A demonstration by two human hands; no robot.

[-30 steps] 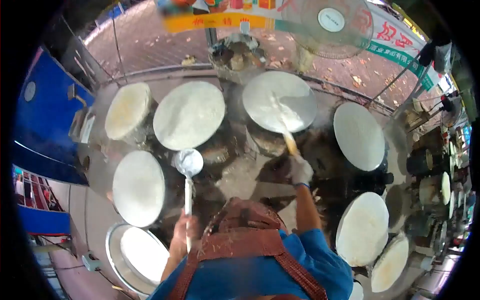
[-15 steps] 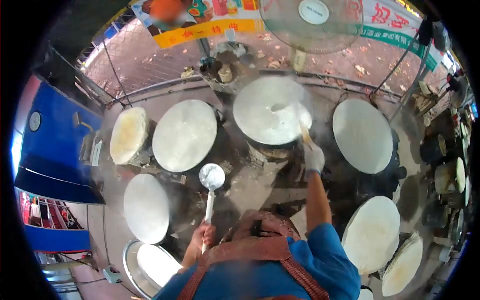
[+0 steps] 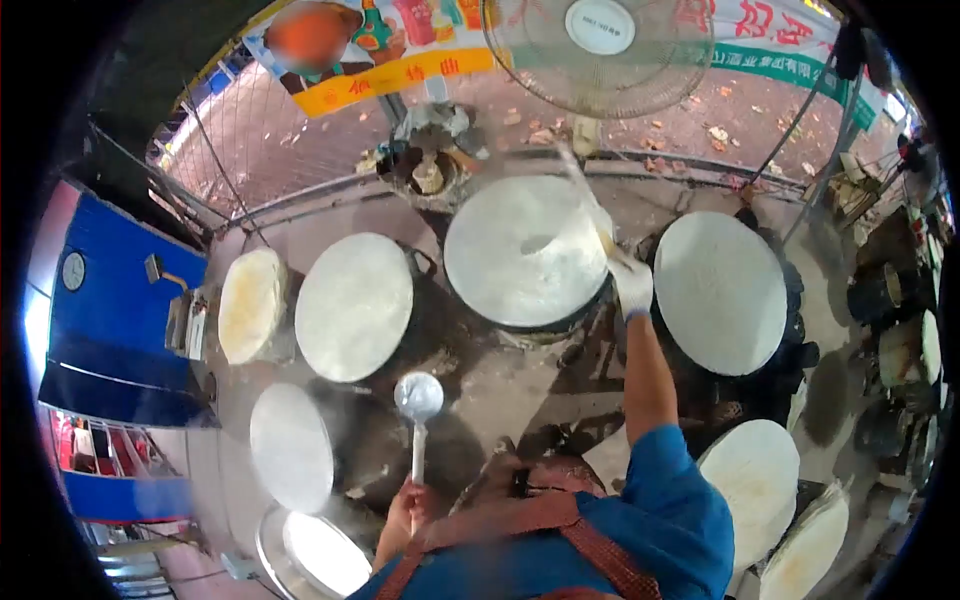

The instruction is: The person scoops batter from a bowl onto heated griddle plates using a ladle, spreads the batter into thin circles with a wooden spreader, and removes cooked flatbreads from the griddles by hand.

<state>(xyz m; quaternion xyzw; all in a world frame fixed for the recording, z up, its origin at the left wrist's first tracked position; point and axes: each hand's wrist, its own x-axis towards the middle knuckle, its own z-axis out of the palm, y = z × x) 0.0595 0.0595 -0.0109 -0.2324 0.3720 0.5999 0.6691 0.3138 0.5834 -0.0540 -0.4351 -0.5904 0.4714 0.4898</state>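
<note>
Left hand [image 3: 407, 508]: grip clamped on ladle [image 3: 418, 398] handle.
Ladle: nearer than the griddle [image 3: 528, 324]; likely stiff, bowl-heavy.
Right hand [image 3: 632, 284]: grip closed round spreader [image 3: 587, 192].
Spreader: at griddle's right edge; probably light; handle suits holding.

the central pan [image 3: 515, 270] is gleaming milky grey-white. right of that pan, the glove [image 3: 632, 284] is showing white; on the pan's near side, the ladle [image 3: 418, 397] is gleaming silver, the apron [image 3: 490, 526] is showing reddish brown and the shirt [image 3: 665, 510] blue; beyond the pan, the banner [image 3: 385, 78] is displaying yellow, white and green.
</note>
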